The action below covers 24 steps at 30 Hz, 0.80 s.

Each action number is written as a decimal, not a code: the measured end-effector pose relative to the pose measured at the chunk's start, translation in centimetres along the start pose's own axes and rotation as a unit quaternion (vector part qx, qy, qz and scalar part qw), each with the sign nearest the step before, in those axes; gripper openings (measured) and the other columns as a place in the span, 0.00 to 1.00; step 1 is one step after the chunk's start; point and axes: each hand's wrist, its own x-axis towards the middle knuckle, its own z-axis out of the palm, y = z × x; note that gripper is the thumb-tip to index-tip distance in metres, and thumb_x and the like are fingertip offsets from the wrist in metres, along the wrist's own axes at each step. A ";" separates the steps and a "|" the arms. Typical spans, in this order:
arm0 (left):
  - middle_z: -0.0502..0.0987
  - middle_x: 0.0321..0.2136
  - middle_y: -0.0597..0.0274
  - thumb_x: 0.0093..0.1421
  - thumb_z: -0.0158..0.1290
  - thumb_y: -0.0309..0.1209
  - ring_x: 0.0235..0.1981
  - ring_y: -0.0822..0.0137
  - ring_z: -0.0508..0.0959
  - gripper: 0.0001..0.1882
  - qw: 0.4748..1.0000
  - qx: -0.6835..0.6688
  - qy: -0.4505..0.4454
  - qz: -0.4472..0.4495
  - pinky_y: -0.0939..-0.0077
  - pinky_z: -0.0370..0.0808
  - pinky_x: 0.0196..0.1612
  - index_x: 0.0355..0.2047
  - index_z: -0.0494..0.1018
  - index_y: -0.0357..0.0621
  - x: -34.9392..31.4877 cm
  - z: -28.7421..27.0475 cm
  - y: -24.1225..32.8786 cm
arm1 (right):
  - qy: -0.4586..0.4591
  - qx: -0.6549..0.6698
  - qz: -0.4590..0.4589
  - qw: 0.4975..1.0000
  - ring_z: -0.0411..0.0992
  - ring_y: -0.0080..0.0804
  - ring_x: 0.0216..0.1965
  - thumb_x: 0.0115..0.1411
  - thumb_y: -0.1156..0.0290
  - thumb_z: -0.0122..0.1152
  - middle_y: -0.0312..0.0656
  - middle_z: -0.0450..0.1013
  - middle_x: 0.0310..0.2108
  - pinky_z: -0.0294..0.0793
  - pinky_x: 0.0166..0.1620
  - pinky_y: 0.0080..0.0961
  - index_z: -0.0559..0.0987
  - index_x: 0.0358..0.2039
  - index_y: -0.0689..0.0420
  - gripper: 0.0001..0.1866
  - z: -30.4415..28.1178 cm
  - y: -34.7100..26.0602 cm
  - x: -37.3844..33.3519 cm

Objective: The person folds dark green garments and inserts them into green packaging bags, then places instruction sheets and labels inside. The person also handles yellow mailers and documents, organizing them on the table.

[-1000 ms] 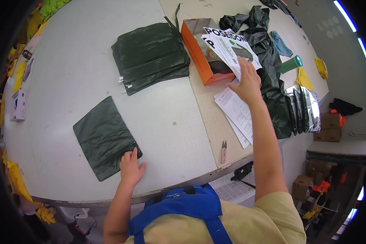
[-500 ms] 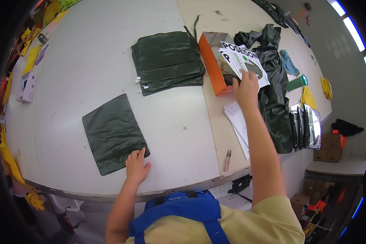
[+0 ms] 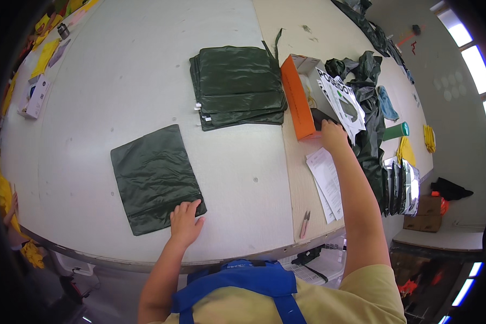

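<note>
A folded dark green piece of shiny fabric lies flat on the table in front of me. My left hand rests on its lower right corner, fingers stretched out. Farther right, my right hand reaches to the near end of an orange box. Its fingers curl down by a dark object inside; what they grip, if anything, is partly hidden. Printed white cards lean tilted at the box's right side, beside that hand. A stack of folded dark green fabric pieces lies left of the box.
Printed paper sheets and small thread snips lie near the front edge. Crumpled dark green fabric, a green cylinder and shiny packets are on the right. A white box stands far left.
My right hand has moved off the face of the cards and down to the box's near end. The cards now tilt more steeply. My left hand stays on the folded fabric.
</note>
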 end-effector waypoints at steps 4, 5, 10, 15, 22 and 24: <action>0.69 0.40 0.63 0.50 0.59 0.33 0.44 0.59 0.68 0.26 1.000 -0.008 0.008 0.002 0.62 0.62 0.45 0.51 0.69 0.52 0.1 0.0 -0.5 | -0.068 0.028 -0.013 0.997 0.73 0.52 0.42 0.52 0.77 0.49 0.55 0.75 0.36 0.71 0.47 0.42 0.75 0.36 0.62 0.11 0.7 1.3 2.6; 0.69 0.40 0.63 0.50 0.59 0.33 0.43 0.59 0.68 0.26 1.000 -0.006 0.011 0.003 0.62 0.62 0.45 0.51 0.69 0.52 0.2 0.0 -0.5 | -0.080 0.032 -0.017 0.996 0.73 0.53 0.43 0.51 0.78 0.48 0.56 0.75 0.37 0.71 0.47 0.42 0.77 0.36 0.63 0.13 0.7 1.7 3.2; 0.70 0.38 0.63 0.49 0.59 0.33 0.41 0.60 0.69 0.24 0.999 0.006 0.048 0.022 0.62 0.62 0.43 0.49 0.70 0.53 0.3 0.3 -0.5 | -0.147 0.024 0.007 0.989 0.74 0.53 0.42 0.51 0.77 0.46 0.56 0.75 0.39 0.72 0.47 0.41 0.80 0.36 0.63 0.15 1.4 1.9 7.0; 0.70 0.36 0.64 0.48 0.59 0.32 0.39 0.60 0.69 0.24 0.998 -0.003 0.057 0.031 0.62 0.62 0.41 0.48 0.70 0.53 0.5 0.4 -0.8 | -0.206 0.155 0.097 0.961 0.75 0.53 0.39 0.56 0.71 0.51 0.54 0.77 0.35 0.72 0.44 0.37 0.80 0.39 0.61 0.13 2.5 -0.7 8.5; 0.70 0.36 0.64 0.46 0.60 0.31 0.37 0.61 0.69 0.25 0.995 0.004 0.095 0.036 0.63 0.61 0.39 0.47 0.71 0.52 0.2 1.0 -1.1 | 0.208 0.139 -0.043 0.967 0.72 0.53 0.44 0.55 0.63 0.59 0.49 0.75 0.39 0.71 0.46 0.42 0.75 0.48 0.56 0.21 -1.3 -3.7 5.4; 0.69 0.36 0.65 0.46 0.60 0.31 0.37 0.61 0.68 0.25 0.994 0.003 0.099 0.041 0.63 0.60 0.39 0.47 0.71 0.52 0.3 0.9 -0.9 | 0.290 0.010 0.055 0.955 0.71 0.52 0.47 0.55 0.64 0.58 0.48 0.73 0.40 0.71 0.46 0.44 0.72 0.50 0.55 0.22 -0.7 -2.3 5.1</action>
